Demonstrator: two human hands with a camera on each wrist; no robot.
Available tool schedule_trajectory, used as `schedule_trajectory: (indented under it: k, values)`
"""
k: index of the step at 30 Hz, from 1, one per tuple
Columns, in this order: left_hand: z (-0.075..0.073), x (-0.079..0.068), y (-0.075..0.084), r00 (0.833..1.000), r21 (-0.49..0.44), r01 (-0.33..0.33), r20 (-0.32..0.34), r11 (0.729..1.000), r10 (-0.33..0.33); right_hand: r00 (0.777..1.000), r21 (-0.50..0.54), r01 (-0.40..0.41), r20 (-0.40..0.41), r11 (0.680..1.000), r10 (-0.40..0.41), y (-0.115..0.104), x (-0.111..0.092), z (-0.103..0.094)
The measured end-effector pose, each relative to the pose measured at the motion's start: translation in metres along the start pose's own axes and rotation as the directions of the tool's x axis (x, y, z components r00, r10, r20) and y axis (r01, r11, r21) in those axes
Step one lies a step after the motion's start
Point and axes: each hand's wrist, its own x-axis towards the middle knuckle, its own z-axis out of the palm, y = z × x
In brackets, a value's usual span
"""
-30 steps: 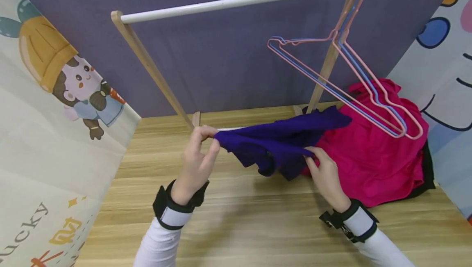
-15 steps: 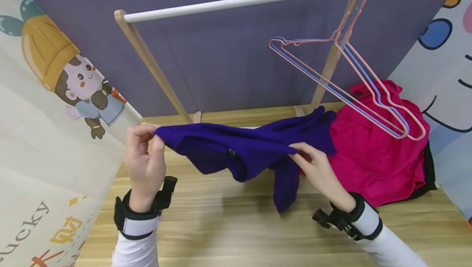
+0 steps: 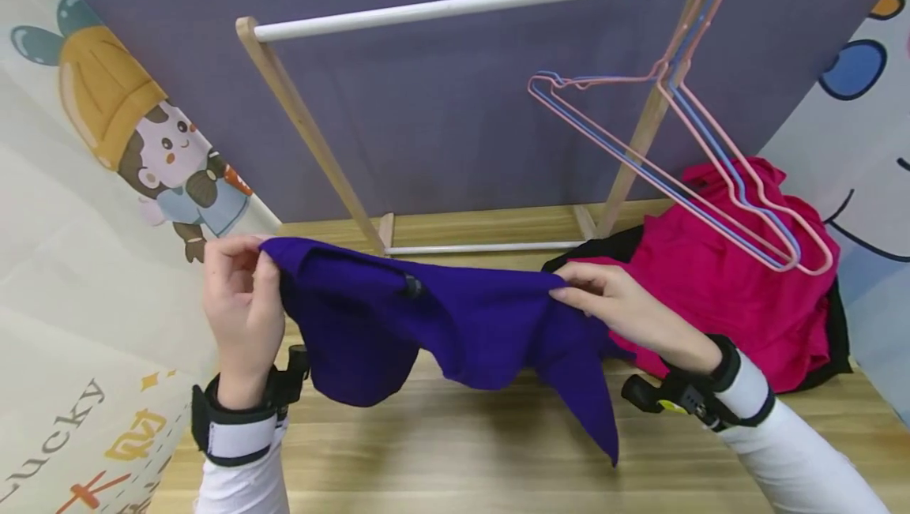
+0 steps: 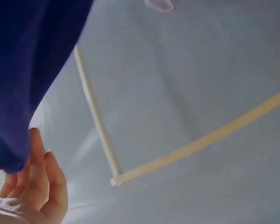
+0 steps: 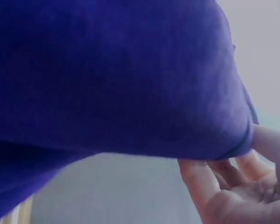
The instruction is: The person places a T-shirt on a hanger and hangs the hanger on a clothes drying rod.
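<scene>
A deep purple shirt [image 3: 490,324] hangs in the air between two hands, its cloth falling in folds, a small dark tag [image 3: 412,285] near its upper edge. The left hand [image 3: 245,301] pinches its upper left corner between thumb and fingers. At the upper right, the right hand [image 3: 618,301] pinches the edge, and a pointed flap of cloth droops below it. In the left wrist view the shirt [image 4: 32,70] fills the upper left above curled fingers [image 4: 56,182]. The right wrist view shows the shirt [image 5: 130,84] stretched broad, with fingertips at its lower right corner.
Behind stands a rack with a white top rail [image 3: 469,5] and wooden posts. Pink and blue hangers [image 3: 682,103] hang at its right end. A heap of pink clothing [image 3: 739,301] with black cloth beneath lies at right on the wood-patterned surface [image 3: 455,459].
The left hand has moved left and the shirt has spread wider between the hands, off the pink heap. The right hand has kept its pinch, first drifting slightly left, then back right.
</scene>
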Motion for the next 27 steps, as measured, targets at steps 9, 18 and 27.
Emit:
schedule_trajectory:
  k: [9,18,27]
  values:
    - [0.023,-0.021,-0.018,0.949,-0.054,0.104,0.303,0.993,-0.083,0.975,0.009,-0.221,-0.004,0.975,0.221,0.037,-0.009,-0.029]
    - [0.049,-0.041,-0.035,0.867,-0.022,0.264,0.443,0.964,-0.227,0.945,-0.003,-0.318,-0.085,0.948,0.317,0.069,-0.011,-0.039]
    - [0.065,-0.054,-0.040,0.816,0.048,0.252,0.526,0.966,-0.239,0.936,-0.017,-0.322,-0.158,0.947,0.315,0.086,-0.009,-0.039]
